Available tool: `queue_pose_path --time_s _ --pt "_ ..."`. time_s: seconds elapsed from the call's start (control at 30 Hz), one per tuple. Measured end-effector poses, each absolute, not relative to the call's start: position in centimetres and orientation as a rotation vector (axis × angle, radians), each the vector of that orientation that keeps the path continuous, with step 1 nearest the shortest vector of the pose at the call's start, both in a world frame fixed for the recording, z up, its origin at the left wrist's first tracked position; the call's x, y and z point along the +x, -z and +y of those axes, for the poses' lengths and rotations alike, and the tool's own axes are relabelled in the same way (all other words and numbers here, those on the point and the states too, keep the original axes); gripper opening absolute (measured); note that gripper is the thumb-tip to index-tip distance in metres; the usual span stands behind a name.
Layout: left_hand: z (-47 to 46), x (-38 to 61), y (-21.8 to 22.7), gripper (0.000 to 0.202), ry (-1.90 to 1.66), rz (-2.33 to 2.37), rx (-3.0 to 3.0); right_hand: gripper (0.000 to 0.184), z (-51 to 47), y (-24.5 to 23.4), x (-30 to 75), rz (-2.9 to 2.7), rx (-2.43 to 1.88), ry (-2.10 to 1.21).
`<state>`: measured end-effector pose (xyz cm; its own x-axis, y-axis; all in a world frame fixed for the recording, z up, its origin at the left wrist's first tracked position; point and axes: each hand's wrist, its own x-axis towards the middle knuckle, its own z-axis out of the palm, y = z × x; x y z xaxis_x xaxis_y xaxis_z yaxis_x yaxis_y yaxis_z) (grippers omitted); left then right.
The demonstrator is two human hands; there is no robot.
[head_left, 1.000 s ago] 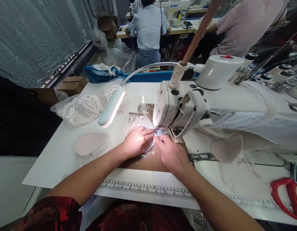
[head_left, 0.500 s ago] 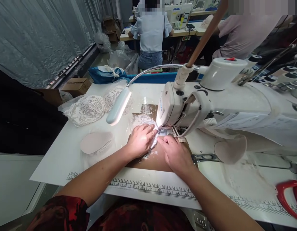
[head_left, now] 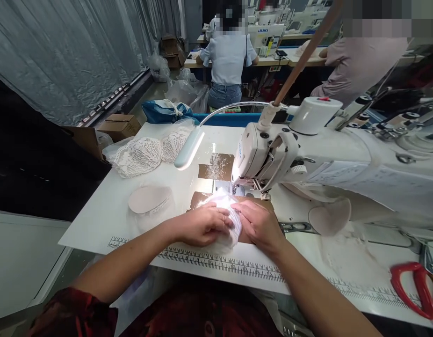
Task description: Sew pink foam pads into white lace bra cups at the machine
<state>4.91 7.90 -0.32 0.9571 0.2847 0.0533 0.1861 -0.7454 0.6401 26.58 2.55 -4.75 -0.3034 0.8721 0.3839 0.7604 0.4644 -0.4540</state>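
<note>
A white lace bra cup [head_left: 223, 201], brightly lit, lies just in front of the sewing machine [head_left: 249, 150], apart from its needle area. My left hand [head_left: 204, 225] is over the cup's left side, its fingers curled on the fabric. At the right edge, my right hand [head_left: 260, 222] pinches the cloth between thumb and forefinger. Part of the cup is hidden under my fingers. Brown tape [head_left: 198, 199] covers the tabletop beneath it.
Lace cups [head_left: 137, 157] lie at the back left, near a lamp [head_left: 189, 149]. A beige cup pad [head_left: 144, 200] is on the left, another pad [head_left: 329, 216] on the right. Red-handled scissors [head_left: 418, 290] rest at the right front. A person [head_left: 226, 61] sits ahead.
Both hands have drawn the lace cup from under the needle toward me. The cup has turned, and my left hand has gone from lying flat to curled. The camera view has shifted slightly.
</note>
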Motion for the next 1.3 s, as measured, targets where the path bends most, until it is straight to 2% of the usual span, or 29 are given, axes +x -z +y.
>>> queue_pose_path --time_s 0.07,0.2,0.27,0.37,0.47,0.53,0.57,0.77,0.83,1.03,1.1,1.2,1.3 --pt "7.3 4.6 0.1 0.030 -0.348 0.336 2.364 0.031 2.6 4.7 26.6 -2.134 -1.353 -0.237" --pt "8.6 4.9 0.4 0.031 -0.596 0.697 2.333 0.033 2.6 4.8 26.5 -2.160 -1.351 -0.195" --pt "10.0 5.6 0.8 0.035 -0.564 0.857 2.358 0.032 2.7 4.8 26.6 -2.206 -1.361 -0.171" --pt "11.7 6.9 1.0 0.046 -0.280 0.928 2.395 0.029 2.8 4.9 26.8 -2.273 -1.383 -0.172" --pt "12.5 7.8 0.8 0.024 -0.039 0.921 2.341 0.028 3.0 5.0 27.0 -2.261 -1.394 -0.219" --pt "12.7 7.9 0.8 0.010 -0.039 0.862 2.259 0.029 3.1 5.0 27.0 -2.239 -1.393 -0.256" --pt "12.8 7.8 0.8 0.010 -0.069 0.814 2.193 0.029 3.1 5.0 27.1 -2.233 -1.395 -0.274" --pt "13.8 6.8 1.4 0.040 -0.159 0.629 1.668 0.030 3.2 4.9 26.9 -2.202 -1.424 -0.333" --pt "14.2 6.3 1.3 0.040 -0.202 0.684 1.651 0.031 3.1 4.8 26.9 -2.197 -1.439 -0.334" --pt "12.6 4.7 -0.7 0.008 -0.583 1.189 2.124 0.030 3.1 4.6 26.9 -2.192 -1.447 -0.358" --pt "11.2 4.9 -0.8 0.013 -0.630 1.101 2.304 0.029 3.1 4.8 26.9 -2.190 -1.425 -0.349" --pt "9.3 6.0 0.4 0.024 -0.447 0.840 2.606 0.026 3.0 4.9 27.0 -2.168 -1.413 -0.304" --pt "8.4 7.3 2.0 0.031 -0.301 0.778 2.782 0.027 3.0 4.8 27.0 -2.127 -1.458 -0.234"
